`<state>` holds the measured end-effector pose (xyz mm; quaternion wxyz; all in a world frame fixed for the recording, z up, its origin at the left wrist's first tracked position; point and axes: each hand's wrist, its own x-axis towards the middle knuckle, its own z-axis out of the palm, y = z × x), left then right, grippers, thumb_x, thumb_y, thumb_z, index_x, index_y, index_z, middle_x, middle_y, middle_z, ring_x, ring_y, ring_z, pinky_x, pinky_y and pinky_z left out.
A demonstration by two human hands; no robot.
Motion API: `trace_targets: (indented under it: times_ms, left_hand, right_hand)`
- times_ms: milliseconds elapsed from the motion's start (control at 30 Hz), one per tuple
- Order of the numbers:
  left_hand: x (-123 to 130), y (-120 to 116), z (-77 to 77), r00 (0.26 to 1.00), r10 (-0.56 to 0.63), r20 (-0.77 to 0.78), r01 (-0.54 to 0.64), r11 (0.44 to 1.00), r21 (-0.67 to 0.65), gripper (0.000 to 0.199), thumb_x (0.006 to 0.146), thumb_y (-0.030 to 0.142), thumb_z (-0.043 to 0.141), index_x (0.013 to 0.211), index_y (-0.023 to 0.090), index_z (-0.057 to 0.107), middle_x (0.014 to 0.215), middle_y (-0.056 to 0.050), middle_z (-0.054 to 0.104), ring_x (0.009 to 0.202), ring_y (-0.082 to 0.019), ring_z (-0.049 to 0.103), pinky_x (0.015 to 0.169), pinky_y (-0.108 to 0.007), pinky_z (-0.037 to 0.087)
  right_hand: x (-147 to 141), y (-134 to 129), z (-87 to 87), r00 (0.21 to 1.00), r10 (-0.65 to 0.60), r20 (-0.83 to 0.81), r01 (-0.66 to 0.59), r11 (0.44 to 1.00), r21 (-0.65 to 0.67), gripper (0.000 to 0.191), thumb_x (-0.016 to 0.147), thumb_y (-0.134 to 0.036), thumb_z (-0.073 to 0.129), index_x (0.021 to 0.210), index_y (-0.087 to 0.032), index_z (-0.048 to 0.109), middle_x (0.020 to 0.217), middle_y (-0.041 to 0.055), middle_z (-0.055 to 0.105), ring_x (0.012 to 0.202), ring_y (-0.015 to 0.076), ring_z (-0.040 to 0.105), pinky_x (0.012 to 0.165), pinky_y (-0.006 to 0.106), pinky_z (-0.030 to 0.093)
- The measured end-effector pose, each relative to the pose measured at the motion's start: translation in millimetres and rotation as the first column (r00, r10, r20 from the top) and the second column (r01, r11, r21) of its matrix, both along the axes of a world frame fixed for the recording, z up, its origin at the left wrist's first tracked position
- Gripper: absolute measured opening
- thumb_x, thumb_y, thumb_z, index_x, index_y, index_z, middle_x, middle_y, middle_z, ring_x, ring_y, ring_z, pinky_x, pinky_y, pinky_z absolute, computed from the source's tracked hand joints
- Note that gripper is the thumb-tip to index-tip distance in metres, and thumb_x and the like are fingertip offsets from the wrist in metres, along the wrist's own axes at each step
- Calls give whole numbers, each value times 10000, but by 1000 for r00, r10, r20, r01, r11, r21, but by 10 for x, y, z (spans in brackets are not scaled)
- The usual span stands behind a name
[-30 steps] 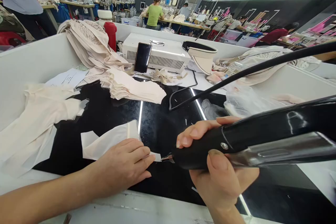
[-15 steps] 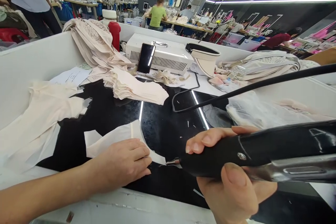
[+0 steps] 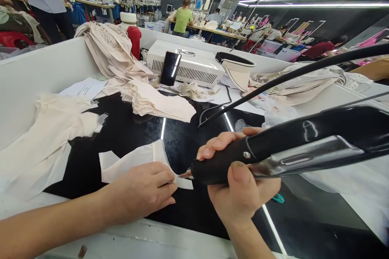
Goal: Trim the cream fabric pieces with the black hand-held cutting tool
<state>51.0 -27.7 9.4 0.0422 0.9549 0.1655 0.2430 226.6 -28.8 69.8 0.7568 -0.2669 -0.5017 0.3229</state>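
My left hand (image 3: pixel 148 188) lies over a curved white fabric piece (image 3: pixel 130 162), its fingers flat and side by side, holding the piece down against the black work surface (image 3: pixel 188 145). Closed round a corded black hand tool (image 3: pixel 225 162) is my right hand (image 3: pixel 243 198), its thumb pressed on the metal lever along the tool's side. The tool's pointed metal tip (image 3: pixel 185 174) meets the inner curved edge of the fabric, just beside my left fingertips. The fabric's narrow end sticks out to the right, beneath the tip.
Stacked beige fabric pieces (image 3: pixel 161 103) lie behind, and pale pieces (image 3: pixel 45 133) at left. A phone (image 3: pixel 170 68) leans on a white vented box (image 3: pixel 197 62). The tool's black cable (image 3: pixel 273 77) arches over the right side. Co-workers are beyond the low white wall (image 3: pixel 39 62).
My right hand has moved left and slightly up with the tool, bringing the tip from the fabric's narrow end to beside my left fingertips. My left hand has barely moved.
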Motion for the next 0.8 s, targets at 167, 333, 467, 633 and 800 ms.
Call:
trace_targets:
  times_ms: [167, 333, 467, 633, 800]
  left_hand:
    - [20, -17, -28, 1000, 8, 17, -8, 1000, -6, 138, 993, 207, 652, 1069, 92, 666, 984, -73, 666, 935, -222, 648, 942, -361, 582]
    - [17, -23, -46, 1000, 17, 24, -17, 1000, 0, 146, 1003, 221, 641, 1079, 97, 657, 997, -78, 662, 951, -223, 656, 955, -370, 582]
    - [3, -22, -43, 1000, 22, 17, -22, 1000, -20, 146, 1011, 220, 631, 1091, 101, 657, 1011, -82, 674, 969, -229, 666, 972, -378, 582]
    - [-18, -20, -17, 1000, 16, 19, -17, 1000, 9, 134, 1029, 220, 613, 1081, 103, 654, 994, -79, 688, 949, -210, 676, 990, -360, 571]
    - [-45, -20, 11, 999, 37, 9, -37, 999, -15, 127, 1046, 223, 581, 1089, 124, 646, 1012, -75, 695, 957, -210, 676, 986, -366, 571]
  right_hand:
    - [11, 11, -28, 1000, 10, 3, -10, 1000, -8, 380, 831, -319, 857, 1143, -261, 647, 851, -27, 693, 642, 136, 663, 583, 285, 578]
    - [-12, 1, -35, 1000, 2, 11, -2, 1000, -17, 352, 847, -282, 834, 1132, -253, 628, 846, -28, 690, 645, 138, 664, 589, 290, 577]
    - [7, -16, -1, 999, -9, 33, 10, 999, -32, 320, 866, -274, 797, 1130, -257, 618, 850, -30, 681, 639, 142, 663, 576, 296, 579]
    - [66, -33, 37, 996, -93, 11, 93, 996, -8, 345, 823, -313, 831, 1103, -255, 638, 816, -37, 666, 604, 150, 644, 546, 309, 566]
    - [63, -45, 14, 998, -67, 14, 67, 997, -29, 337, 819, -280, 842, 1107, -255, 668, 821, -23, 685, 605, 151, 645, 536, 312, 567]
